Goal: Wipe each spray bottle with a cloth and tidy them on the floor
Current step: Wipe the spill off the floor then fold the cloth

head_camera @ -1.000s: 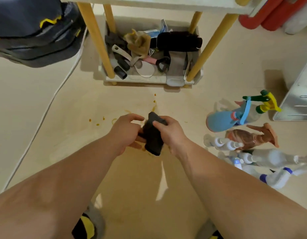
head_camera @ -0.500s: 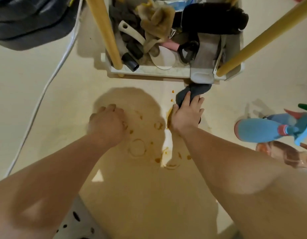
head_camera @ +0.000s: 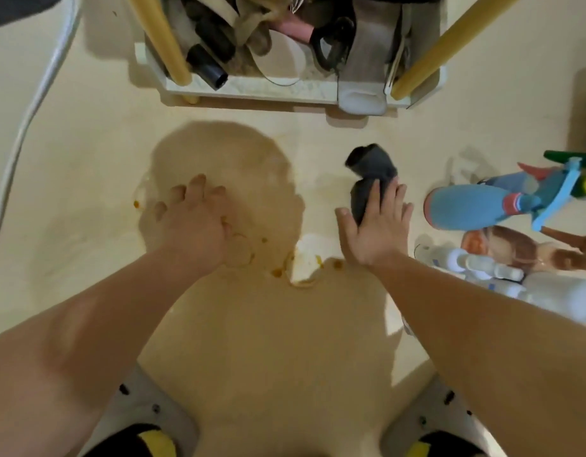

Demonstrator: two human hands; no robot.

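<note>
Both hands down on the floor.
Right hand [head_camera: 374, 225] presses the cloth [head_camera: 367, 173] with straight fingers; left hand [head_camera: 193, 219] fingers spread on stained floor [head_camera: 87, 159]; bottles [head_camera: 466, 206] at right.

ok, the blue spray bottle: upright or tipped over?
Tipped. The blue spray bottle lies on its side on the floor, base toward the right hand, trigger end pointing away.

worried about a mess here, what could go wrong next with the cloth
The dark cloth under the right hand may pick up the orange spots and smear them onto bottles. The blue spray bottle lies on its side close by; a wide sweep could roll it.
</note>
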